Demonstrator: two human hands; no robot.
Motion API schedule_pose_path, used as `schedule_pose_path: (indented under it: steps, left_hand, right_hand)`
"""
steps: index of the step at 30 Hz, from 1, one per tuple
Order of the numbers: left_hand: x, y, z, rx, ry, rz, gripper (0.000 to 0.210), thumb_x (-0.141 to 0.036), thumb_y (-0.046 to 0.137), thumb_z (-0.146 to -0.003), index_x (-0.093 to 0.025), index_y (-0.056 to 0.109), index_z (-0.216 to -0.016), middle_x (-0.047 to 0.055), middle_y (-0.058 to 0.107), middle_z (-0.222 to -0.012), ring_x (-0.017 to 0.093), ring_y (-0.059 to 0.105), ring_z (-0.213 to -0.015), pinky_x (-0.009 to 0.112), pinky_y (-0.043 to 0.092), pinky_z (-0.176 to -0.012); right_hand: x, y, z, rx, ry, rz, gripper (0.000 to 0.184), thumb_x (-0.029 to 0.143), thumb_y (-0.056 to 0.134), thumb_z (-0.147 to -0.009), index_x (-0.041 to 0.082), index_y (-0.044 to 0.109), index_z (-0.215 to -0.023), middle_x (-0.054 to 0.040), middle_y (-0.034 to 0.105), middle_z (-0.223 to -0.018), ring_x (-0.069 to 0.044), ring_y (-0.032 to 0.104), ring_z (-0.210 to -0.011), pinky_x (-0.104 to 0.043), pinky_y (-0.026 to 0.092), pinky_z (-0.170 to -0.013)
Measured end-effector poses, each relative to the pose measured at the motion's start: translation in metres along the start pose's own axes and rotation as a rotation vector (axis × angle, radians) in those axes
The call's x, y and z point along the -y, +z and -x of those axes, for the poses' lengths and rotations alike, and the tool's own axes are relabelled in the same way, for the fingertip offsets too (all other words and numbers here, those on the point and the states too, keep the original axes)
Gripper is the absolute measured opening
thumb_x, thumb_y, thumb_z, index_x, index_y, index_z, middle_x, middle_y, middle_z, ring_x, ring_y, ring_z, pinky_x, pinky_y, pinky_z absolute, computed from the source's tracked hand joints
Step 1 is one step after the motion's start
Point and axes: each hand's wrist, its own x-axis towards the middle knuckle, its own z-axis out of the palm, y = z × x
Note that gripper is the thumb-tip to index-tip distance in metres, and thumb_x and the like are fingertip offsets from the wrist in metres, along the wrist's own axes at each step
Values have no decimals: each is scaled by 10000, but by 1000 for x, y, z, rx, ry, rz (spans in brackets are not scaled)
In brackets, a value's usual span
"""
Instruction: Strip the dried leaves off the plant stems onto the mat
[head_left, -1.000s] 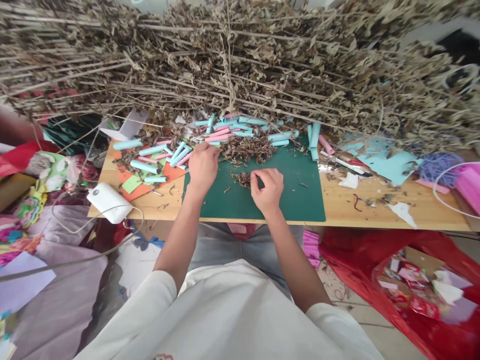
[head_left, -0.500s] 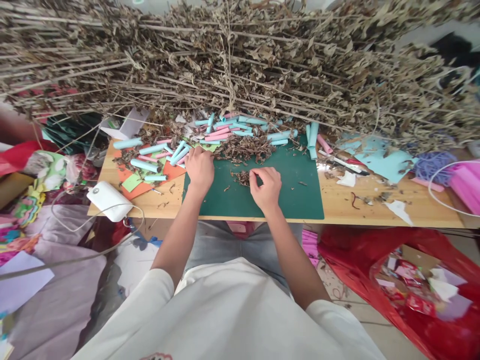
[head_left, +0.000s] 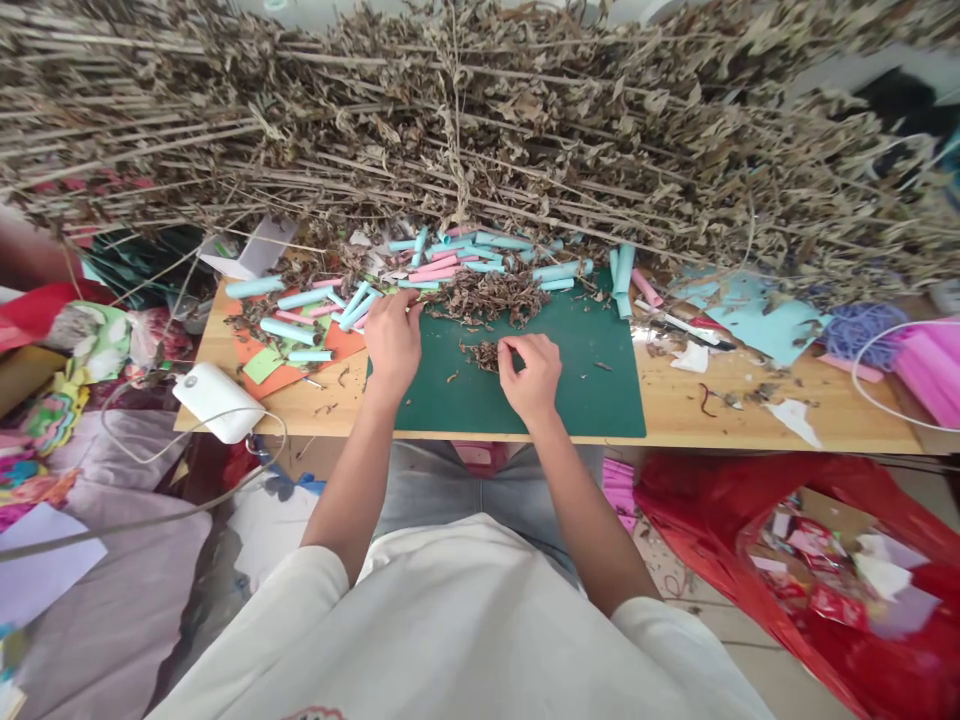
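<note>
My left hand (head_left: 393, 342) is at the left of the green mat (head_left: 592, 390), close to blue and pink paper tubes (head_left: 358, 306). Its thumb and forefinger stand a little apart, and I see nothing between them; the other fingertips are hidden. At the middle of the mat my right hand (head_left: 532, 375) is pinched closed at the edge of a small heap of crumbled dried leaves (head_left: 482, 354). What lies between its fingertips looks like leaf bits. Behind it spreads a larger pile of dried leaves (head_left: 491, 297), with more paper tubes (head_left: 442, 268) beyond.
Bundled dried stalks (head_left: 465, 130) fill the table's back. A white power bank (head_left: 219, 402) with a cable is at the left. To the right lie a white pen-like tool (head_left: 686, 326), blue paper (head_left: 780, 325) and purple string (head_left: 862, 335). Below hangs a red bag (head_left: 697, 510) of scraps.
My left hand has shifted slightly left and toward me, its thumb now more apart from the forefinger. My right hand stays pinched at the small heap of leaves.
</note>
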Motion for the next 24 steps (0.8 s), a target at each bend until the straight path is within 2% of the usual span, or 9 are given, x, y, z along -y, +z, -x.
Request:
schedule_pose_path:
  steps: [3, 6, 10, 14, 18, 24]
  left_hand:
    - [0, -1, 10, -29, 47, 47, 221, -257, 506, -962, -178, 708, -1003, 103, 708, -956, 258, 604, -955, 384, 442, -881]
    - [-10, -1, 27, -29, 183, 123, 218, -261, 516, -967, -190, 718, -1009, 80, 715, -956, 238, 599, -947, 371, 451, -889]
    - [-29, 7, 49, 30, 327, 218, 207, -256, 523, -970, -196, 720, -993, 64, 712, -962, 213, 588, -926, 342, 478, -854]
    - [-39, 16, 59, 52, 370, 259, 208, -239, 506, -979, -180, 704, -1001, 70, 719, -996, 210, 586, -946, 349, 490, -872]
    - [-37, 21, 61, 70, 374, 288, 227, -234, 475, -993, -184, 693, -1033, 67, 726, -997, 210, 595, -940, 362, 497, -878]
    - [-35, 27, 62, 63, 340, 384, 241, -286, 514, -983, -184, 691, -1111, 77, 710, -971, 207, 574, -921, 367, 504, -849]
  right_hand:
    - [1, -1, 0, -16, -13, -12, 177, 274, 531, -933, 211, 663, -833, -32, 694, -782, -189, 605, -787, -342, 420, -781]
    - [3, -4, -1, -27, -47, -53, 133, 264, 555, -920, 212, 671, -959, -37, 700, -821, -199, 614, -838, -351, 433, -809]
    - [4, -7, 0, 15, -108, -75, 265, 272, 591, -906, 226, 636, -1162, -49, 713, -932, -216, 621, -930, -381, 437, -875]
    - [1, -5, 1, 33, -109, -76, 169, 267, 564, -929, 234, 672, -1055, -53, 724, -936, -210, 635, -911, -385, 442, -870]
    - [-2, -2, 2, 42, -108, -82, 143, 267, 544, -944, 233, 683, -946, -46, 728, -898, -200, 644, -873, -385, 441, -868]
    - [-2, -2, 2, 65, -109, -85, 143, 266, 540, -944, 227, 676, -924, -44, 726, -885, -199, 633, -863, -377, 432, -852]
